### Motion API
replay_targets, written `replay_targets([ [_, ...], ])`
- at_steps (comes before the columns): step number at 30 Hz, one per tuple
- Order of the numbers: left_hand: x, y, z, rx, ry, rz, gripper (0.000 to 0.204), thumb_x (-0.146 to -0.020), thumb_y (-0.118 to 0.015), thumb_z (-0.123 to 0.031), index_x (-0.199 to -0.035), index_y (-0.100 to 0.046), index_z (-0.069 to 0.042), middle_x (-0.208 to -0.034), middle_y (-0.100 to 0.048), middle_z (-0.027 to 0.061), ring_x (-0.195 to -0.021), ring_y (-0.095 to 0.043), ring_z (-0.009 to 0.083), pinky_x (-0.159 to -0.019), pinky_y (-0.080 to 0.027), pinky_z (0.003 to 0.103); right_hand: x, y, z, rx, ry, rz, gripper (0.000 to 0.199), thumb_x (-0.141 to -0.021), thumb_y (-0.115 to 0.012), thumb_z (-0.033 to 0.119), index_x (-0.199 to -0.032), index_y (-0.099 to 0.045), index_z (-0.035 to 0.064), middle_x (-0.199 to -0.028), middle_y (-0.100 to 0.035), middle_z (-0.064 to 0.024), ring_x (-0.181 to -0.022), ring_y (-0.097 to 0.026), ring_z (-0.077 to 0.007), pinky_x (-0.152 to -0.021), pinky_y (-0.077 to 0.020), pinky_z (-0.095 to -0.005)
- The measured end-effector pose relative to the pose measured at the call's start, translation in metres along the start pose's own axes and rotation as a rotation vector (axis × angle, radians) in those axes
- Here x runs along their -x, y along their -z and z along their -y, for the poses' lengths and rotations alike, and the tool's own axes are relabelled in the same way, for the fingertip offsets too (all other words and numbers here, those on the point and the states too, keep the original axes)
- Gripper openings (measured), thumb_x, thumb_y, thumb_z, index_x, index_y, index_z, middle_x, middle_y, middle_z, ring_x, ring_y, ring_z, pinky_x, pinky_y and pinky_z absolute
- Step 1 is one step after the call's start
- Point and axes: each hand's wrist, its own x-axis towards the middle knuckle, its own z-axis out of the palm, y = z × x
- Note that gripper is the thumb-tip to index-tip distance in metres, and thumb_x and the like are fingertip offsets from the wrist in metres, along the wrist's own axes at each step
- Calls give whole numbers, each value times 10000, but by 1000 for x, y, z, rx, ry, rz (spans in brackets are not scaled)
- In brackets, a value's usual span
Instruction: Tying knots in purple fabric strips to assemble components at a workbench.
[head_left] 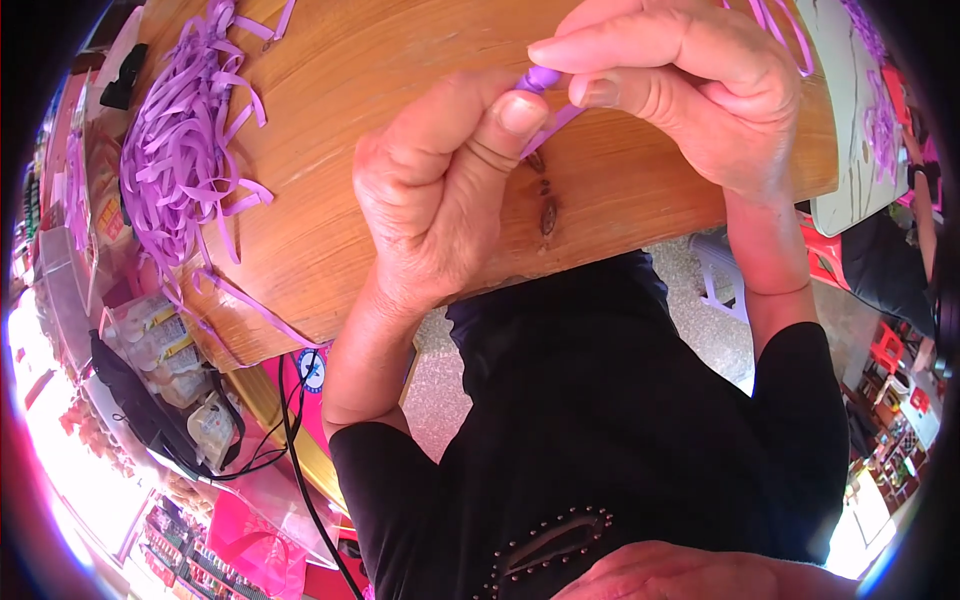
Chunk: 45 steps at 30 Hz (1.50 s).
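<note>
Purple ribbon (540,78), narrow, flat, gathered partly into a small rounded bundle. Held over desk (305,130), strip slanting near and left.

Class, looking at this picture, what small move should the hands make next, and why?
Probably, the right hand should gently draw the narrow purple strip snug. The left hand pinches the small purple piece, which could steady it, and the strip slants just below, close to the right thumb.

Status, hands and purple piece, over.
Left hand pinching purple piece. Right hand at its upper end, grip unclear. Purple ribbon pile off left, out of way.
</note>
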Motion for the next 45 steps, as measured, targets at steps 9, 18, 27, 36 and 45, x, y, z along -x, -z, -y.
replay_targets([
  [9, -1, 4, -9, -32, 139, 96, 180, -919, -579, -145, -958, -661, 10, -860, -656, 43, -822, -564, 101, -775, -437, 236, -5, 12, 16, 26, -189, 15, 177, -721, -737, -5, -889, -685, -15, -787, -665, -109, -674, -642, -198, -563, -469, -259],
  [18, -6, 5, 0, -88, -2, 97, 73, -835, -658, -27, -902, -663, 2, -661, -579, 45, -579, -521, 109, -547, -426, 218, -11, 12, 25, 161, -277, 120, 170, -695, -750, -6, -846, -673, -18, -777, -653, -105, -633, -616, -177, -519, -435, -242],
  [27, -5, 4, 1, -37, -29, 57, 40, -820, -664, -10, -855, -655, 9, -647, -570, 54, -570, -526, 131, -536, -425, 237, -3, 1, 11, 278, -15, 50, 144, -694, -754, -9, -803, -661, -14, -733, -634, -90, -588, -595, -159, -496, -430, -232],
  [36, 0, 8, 4, -18, 54, 105, 22, -828, -658, -8, -841, -650, 8, -647, -576, 32, -583, -519, 102, -540, -422, 228, -6, -7, -7, 8, -32, 94, 134, -722, -737, -15, -826, -653, -20, -743, -631, -95, -629, -605, -167, -543, -454, -238],
  [45, -6, 14, -6, 209, 225, 111, 250, -933, -554, -218, -1002, -645, 4, -752, -585, -22, -667, -436, 31, -627, -345, 171, 7, -7, -14, -341, -395, -110, 197, -766, -699, -37, -955, -645, -27, -888, -651, -86, -832, -624, -162, -735, -488, -238],
])
